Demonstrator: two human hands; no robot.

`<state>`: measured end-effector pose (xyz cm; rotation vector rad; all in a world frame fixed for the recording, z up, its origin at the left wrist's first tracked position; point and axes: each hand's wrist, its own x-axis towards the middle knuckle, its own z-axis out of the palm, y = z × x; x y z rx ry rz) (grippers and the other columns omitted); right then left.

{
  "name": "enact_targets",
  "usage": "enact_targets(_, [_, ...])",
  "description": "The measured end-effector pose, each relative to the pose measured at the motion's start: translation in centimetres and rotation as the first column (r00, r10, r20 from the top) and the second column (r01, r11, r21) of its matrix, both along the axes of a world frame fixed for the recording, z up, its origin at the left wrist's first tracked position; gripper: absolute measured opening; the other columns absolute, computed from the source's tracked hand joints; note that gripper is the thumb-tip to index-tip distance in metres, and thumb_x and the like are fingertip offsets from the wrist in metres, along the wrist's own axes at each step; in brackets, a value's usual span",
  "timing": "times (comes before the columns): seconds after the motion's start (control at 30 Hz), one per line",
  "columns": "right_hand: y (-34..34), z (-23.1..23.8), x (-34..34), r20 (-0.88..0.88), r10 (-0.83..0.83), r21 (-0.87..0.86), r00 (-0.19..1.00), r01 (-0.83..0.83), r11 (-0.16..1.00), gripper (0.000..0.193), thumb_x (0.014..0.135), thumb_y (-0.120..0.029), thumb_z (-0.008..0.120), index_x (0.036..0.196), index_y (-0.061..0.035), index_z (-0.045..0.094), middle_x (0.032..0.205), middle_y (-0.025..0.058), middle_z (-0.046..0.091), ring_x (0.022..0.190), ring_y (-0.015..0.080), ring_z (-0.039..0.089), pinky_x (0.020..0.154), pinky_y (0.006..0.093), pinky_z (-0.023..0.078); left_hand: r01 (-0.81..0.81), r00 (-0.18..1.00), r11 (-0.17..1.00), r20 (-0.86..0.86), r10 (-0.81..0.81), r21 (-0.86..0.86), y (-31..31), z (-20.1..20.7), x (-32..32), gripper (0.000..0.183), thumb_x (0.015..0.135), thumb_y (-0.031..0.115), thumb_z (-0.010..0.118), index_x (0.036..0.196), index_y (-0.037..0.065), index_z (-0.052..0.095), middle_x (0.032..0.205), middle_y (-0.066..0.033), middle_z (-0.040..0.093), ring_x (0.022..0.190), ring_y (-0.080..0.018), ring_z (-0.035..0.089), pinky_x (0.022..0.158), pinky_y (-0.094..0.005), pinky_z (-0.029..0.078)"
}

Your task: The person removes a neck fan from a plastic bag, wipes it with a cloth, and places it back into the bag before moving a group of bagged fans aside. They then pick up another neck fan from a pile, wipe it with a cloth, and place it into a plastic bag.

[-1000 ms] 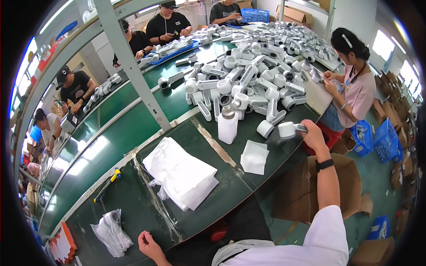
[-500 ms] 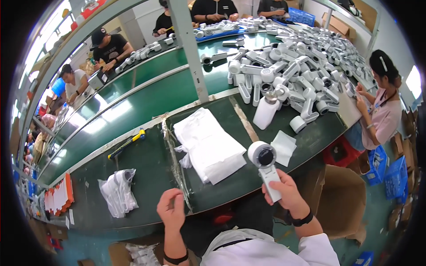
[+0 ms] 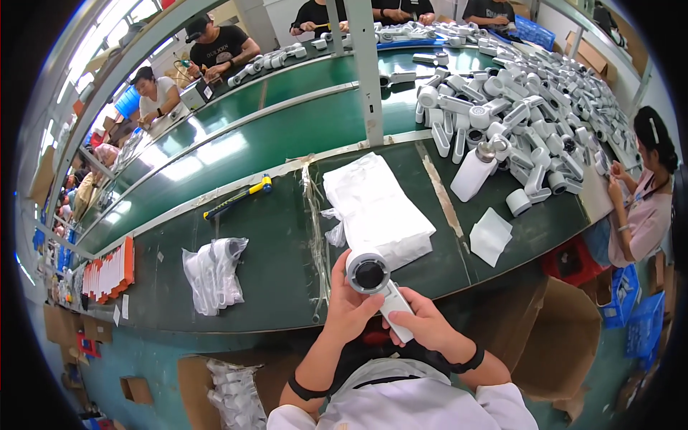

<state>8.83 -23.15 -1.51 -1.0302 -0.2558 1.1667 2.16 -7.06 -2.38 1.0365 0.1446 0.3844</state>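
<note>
A white handheld device (image 3: 395, 307) is held over the table's front edge. It has a round head with a dark centre and a straight handle, like a small handheld fan. My left hand (image 3: 348, 309) wraps the round head from the left, its thumb near the neck. Around the lower handle, my right hand (image 3: 433, 327) is closed. Just beyond the device lies a stack of white plastic bags (image 3: 376, 204). To its right, a small white sheet or bag (image 3: 491, 236) lies flat near a white bottle with a metal top (image 3: 474, 174).
A heap of similar white devices (image 3: 530, 118) covers the back right. On the left lie a yellow-black hammer (image 3: 240, 196), bagged devices (image 3: 215, 276) and orange-white cartons (image 3: 109, 271). A metal post (image 3: 369, 86) stands ahead. Cardboard boxes (image 3: 559, 337) sit below; co-workers sit around.
My left hand has come right from over the table edge and taken hold of the device's head. The right hand has brought the device left and nearer. The view has shifted left.
</note>
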Motion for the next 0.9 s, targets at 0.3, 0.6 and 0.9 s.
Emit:
enact_targets(0.3, [0.6, -0.3, -1.1, 0.084, 0.009, -0.037, 0.996, -0.006, 0.999, 0.042, 0.094, -0.007, 0.055, 0.132, -0.0026, 0.039, 0.088, 0.0098, 0.061, 0.061, 0.0156, 0.061, 0.052, 0.0281, 0.049, -0.117, 0.99, 0.991, -0.066, 0.121, 0.07, 0.7, -0.7, 0.0, 0.078, 0.076, 0.0, 0.07, 0.142, 0.005, 0.029, 0.119, -0.0139, 0.056, 0.101, -0.031, 0.065, 0.088, -0.0439, 0.053])
enact_targets(0.6, [1.0, 0.2, -1.7, 0.057, 0.0, -0.024, 0.998, 0.001, 1.0, 0.043, 0.094, -0.007, 0.055, 0.134, -0.0028, 0.038, 0.089, 0.0089, 0.061, 0.062, 0.0149, 0.061, 0.052, 0.0276, 0.05, 0.029, 0.998, 0.992, -0.045, -0.034, -0.119, 0.4, -0.9, -0.4, 0.076, 0.078, 0.009, 0.074, 0.141, 0.003, 0.032, 0.124, -0.0166, 0.055, 0.108, -0.0323, 0.061, 0.09, -0.0452, 0.053])
enact_targets(0.9, [0.1, 0.3, -2.1, 0.451, -0.098, -0.033, 0.887, 0.126, 0.991, 0.033, 0.09, -0.014, 0.064, 0.12, -0.0023, 0.055, 0.091, 0.0079, 0.065, 0.072, 0.0145, 0.065, 0.059, 0.028, 0.052, 0.155, 0.985, 0.974, -0.045, -0.165, -0.165, -0.4, -2.3, -1.7, 0.046, 0.097, 0.021, 0.054, 0.137, 0.004, 0.04, 0.099, -0.0189, 0.067, 0.109, -0.0417, 0.06, 0.093, -0.0532, 0.049])
